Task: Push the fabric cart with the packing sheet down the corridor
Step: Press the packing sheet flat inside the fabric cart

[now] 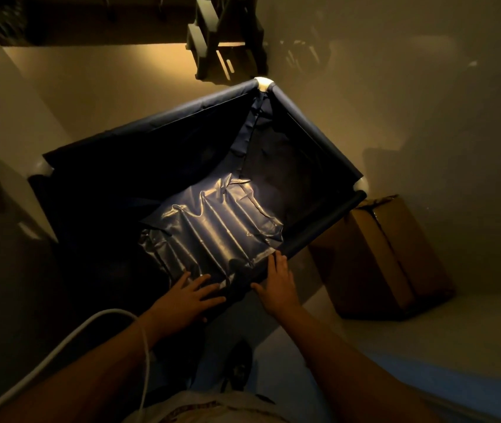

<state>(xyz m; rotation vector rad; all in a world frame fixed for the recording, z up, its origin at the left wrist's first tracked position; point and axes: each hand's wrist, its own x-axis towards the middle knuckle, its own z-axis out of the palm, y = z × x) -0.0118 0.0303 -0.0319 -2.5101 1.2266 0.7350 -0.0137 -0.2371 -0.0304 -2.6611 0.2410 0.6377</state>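
The left hand (188, 297) lies flat with its fingers spread on the near edge of the fabric cart (157, 166), and its fingertips touch the packing sheet (212, 230). The right hand (276, 282) rests just beside it on the dark rail (322, 224) of the cart; its fingers lie over the rail, and I cannot tell if they curl round it. The shiny, puffy packing sheet lies inside the cart, right in front of both hands. A white corner piece (264, 84) sits at the far end of the cart. A brown cardboard box (396, 254) stands on the floor to the right of the right hand. A white cable (60, 340) runs over the left arm.
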